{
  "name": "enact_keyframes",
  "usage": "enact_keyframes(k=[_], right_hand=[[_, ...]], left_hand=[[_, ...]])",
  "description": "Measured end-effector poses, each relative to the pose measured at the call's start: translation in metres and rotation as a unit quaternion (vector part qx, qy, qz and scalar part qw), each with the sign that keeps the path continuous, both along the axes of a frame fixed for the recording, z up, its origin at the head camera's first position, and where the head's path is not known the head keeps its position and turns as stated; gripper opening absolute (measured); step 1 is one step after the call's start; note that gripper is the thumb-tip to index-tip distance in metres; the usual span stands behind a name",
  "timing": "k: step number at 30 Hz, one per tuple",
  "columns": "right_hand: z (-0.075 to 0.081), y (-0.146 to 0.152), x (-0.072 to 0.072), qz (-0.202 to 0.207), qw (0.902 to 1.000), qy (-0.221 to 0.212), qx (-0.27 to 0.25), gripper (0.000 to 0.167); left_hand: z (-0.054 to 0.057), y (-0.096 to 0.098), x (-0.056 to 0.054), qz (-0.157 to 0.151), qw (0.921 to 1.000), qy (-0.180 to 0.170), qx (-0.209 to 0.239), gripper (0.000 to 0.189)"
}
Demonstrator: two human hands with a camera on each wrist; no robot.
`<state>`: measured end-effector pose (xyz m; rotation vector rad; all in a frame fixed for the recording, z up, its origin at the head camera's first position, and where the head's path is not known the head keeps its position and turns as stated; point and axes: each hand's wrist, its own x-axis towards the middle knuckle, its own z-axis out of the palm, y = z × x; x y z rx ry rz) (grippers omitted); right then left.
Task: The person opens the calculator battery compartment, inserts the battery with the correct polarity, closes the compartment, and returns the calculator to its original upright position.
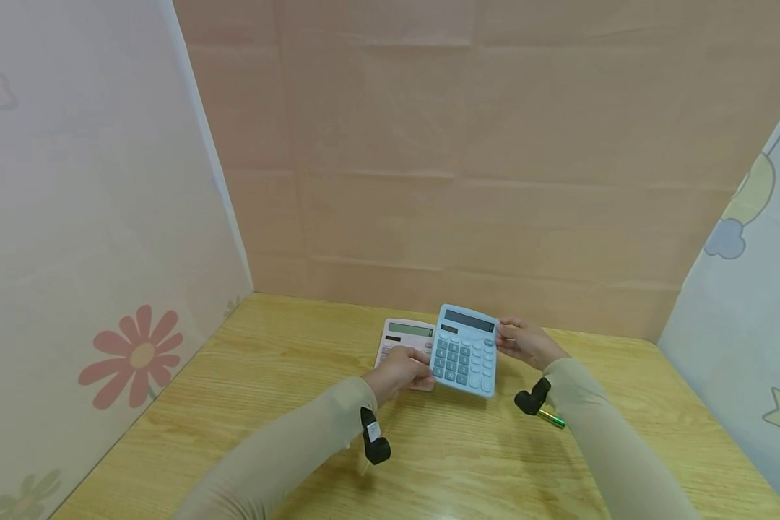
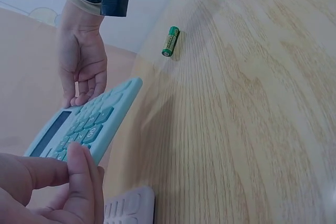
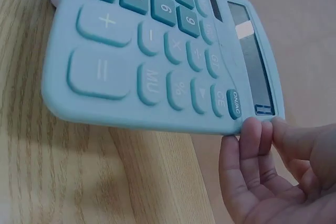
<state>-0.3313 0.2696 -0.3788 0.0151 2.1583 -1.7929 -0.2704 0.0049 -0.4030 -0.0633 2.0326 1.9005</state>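
Note:
A light blue calculator point(image 1: 465, 352) is held up, tilted, above the wooden table, and its display reads 0. My left hand point(image 1: 400, 373) pinches its lower left edge between thumb and fingers. At the upper right edge, beside the display, the fingertips of my right hand point(image 3: 283, 166) grip it near the ON/AC key. Behind my left hand a pink calculator point(image 1: 408, 329) lies on the table, partly covered by that hand and the blue calculator. In the left wrist view only a corner of the pink calculator point(image 2: 131, 204) shows, below the blue one.
A green and gold battery point(image 2: 170, 41) lies on the table point(image 1: 455, 462), close to my right wrist. Black cameras are strapped at both cuffs. A brown paper-like wall point(image 1: 455, 180) rises behind the table, with patterned walls on the left and right.

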Motion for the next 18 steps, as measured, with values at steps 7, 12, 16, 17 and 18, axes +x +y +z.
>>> enact_keyframes(k=[7, 12, 16, 17, 18], right_hand=[[0.004, 0.005, -0.001, 0.023, 0.9986, 0.015, -0.046, 0.051], [0.004, 0.009, -0.002, 0.027, 0.9914, 0.007, -0.128, 0.039], [0.007, 0.011, -0.002, 0.022, 0.9881, 0.000, -0.152, 0.047], [0.007, 0.010, -0.002, 0.024, 0.9885, 0.000, -0.150, 0.051], [0.008, 0.010, -0.002, 0.023, 0.9894, 0.001, -0.143, 0.055]], left_hand=[[0.002, 0.001, 0.002, 0.019, 0.9996, 0.020, -0.005, 0.018], [0.004, 0.001, 0.004, 0.031, 0.9973, 0.064, 0.017, 0.020], [0.006, 0.001, 0.004, 0.040, 0.9948, 0.086, 0.035, 0.020], [0.006, 0.001, 0.004, 0.044, 0.9942, 0.089, 0.040, 0.019], [0.007, 0.001, 0.004, 0.049, 0.9939, 0.089, 0.044, 0.019]])
